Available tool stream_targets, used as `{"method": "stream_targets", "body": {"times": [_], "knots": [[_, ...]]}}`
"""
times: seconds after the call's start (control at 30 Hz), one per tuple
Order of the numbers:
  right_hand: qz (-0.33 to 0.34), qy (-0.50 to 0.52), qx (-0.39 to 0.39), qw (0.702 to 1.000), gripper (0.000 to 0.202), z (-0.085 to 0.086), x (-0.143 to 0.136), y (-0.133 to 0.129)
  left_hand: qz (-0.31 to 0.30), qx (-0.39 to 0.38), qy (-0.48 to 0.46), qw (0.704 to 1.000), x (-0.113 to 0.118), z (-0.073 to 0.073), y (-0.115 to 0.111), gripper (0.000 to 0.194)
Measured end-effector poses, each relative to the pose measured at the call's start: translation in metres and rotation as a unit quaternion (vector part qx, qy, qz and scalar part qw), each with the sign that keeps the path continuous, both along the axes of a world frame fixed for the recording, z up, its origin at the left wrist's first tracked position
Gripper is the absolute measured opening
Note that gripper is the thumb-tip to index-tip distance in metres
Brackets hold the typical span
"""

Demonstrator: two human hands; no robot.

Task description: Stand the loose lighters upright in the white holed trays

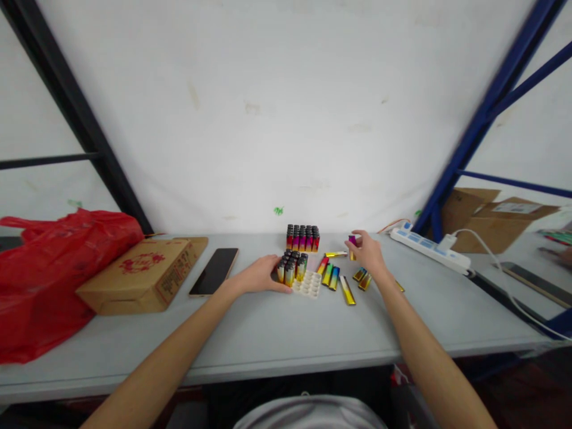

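A white tray with round sockets lies on the table, its left part filled with upright lighters. My left hand is curled around the left side of this group, thumb at the front edge. In my right hand a purple and yellow lighter is pinched upright above the table. Between the tray and that hand lie several loose lighters, red, green, blue and yellow. Behind them stands a block of red and purple lighters with black tops.
To the left are a dark phone, a cardboard box and a red plastic bag. A white power strip with a cable lies at the right, near a blue post and an open carton.
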State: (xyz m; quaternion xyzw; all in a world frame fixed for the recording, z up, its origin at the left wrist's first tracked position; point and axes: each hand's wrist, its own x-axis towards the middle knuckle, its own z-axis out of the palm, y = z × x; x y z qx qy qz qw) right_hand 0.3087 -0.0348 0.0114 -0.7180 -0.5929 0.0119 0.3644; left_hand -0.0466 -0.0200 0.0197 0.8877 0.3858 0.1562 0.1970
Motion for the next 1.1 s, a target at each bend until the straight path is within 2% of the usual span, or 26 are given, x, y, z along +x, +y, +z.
{"method": "stream_targets", "body": {"times": [0.07,0.13,0.23,0.27,0.33,0.43,0.6,0.73,0.83,0.97,1.1], "knots": [[0.055,0.106,0.054,0.991,0.036,0.0,-0.005,0.003,-0.003,0.003,-0.005,1.0,0.0,-0.001,0.001,0.075],[0.128,0.239,0.068,0.96,0.047,-0.002,-0.017,0.003,-0.009,0.011,-0.008,1.0,0.0,-0.003,0.001,0.076],[0.216,0.41,0.047,0.885,0.054,-0.003,-0.042,-0.001,-0.008,0.02,-0.001,1.0,-0.001,-0.005,0.002,0.075],[0.233,0.441,0.032,0.866,0.054,-0.004,-0.05,-0.003,-0.007,0.022,0.003,1.0,-0.001,-0.005,0.002,0.075],[0.248,0.465,-0.002,0.85,0.053,-0.005,-0.065,-0.008,-0.009,0.024,0.008,1.0,-0.001,-0.005,0.002,0.074],[0.251,0.439,-0.02,0.863,0.055,-0.008,-0.082,-0.013,-0.015,0.025,0.007,1.0,0.0,-0.005,0.002,0.074],[0.231,0.305,-0.007,0.924,0.062,-0.012,-0.098,-0.02,-0.015,0.023,0.005,1.0,0.0,-0.004,0.001,0.073],[0.207,0.21,0.021,0.955,0.061,-0.01,-0.105,-0.026,-0.017,0.026,0.009,0.999,0.0,-0.004,0.002,0.072],[0.189,0.18,0.04,0.964,0.055,-0.008,-0.108,-0.028,-0.02,0.025,0.012,0.999,-0.001,-0.004,0.002,0.073],[0.18,0.178,0.027,0.967,0.05,-0.009,-0.109,-0.026,-0.018,0.018,0.016,1.0,0.0,-0.002,0.001,0.074],[0.227,0.164,0.029,0.96,0.051,-0.008,-0.111,-0.028,-0.013,0.014,0.005,1.0,0.0,-0.002,0.0,0.071]]}}
